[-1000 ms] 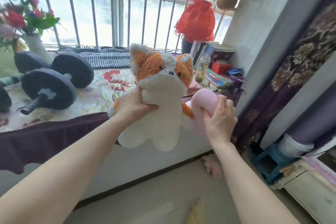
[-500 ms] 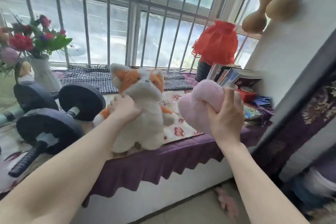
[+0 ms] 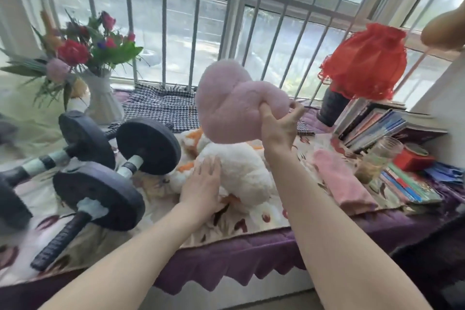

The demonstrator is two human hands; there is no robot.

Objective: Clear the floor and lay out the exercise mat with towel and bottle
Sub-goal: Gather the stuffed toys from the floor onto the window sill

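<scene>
A white and orange plush fox (image 3: 241,173) lies on the window seat (image 3: 251,257), which has a floral cloth and a purple cover. My left hand (image 3: 203,184) rests flat on the fox's side with the fingers spread. My right hand (image 3: 279,128) is raised above the fox and grips a pink heart-shaped pillow (image 3: 231,106) by its lower right edge. A folded pink towel (image 3: 339,181) lies on the seat to the right of the fox. No mat or bottle is in view.
Two dark dumbbells (image 3: 105,168) lie on the seat to the left. A white vase of flowers (image 3: 100,98) stands behind them. A red lamp (image 3: 364,63), stacked books (image 3: 377,126) and a glass jar (image 3: 377,158) crowd the right end. Window bars stand behind the seat.
The fox went from held upright to lying down on the seat, with my left hand now flat on it. My right hand lifted the pink pillow higher and leftward over the fox.
</scene>
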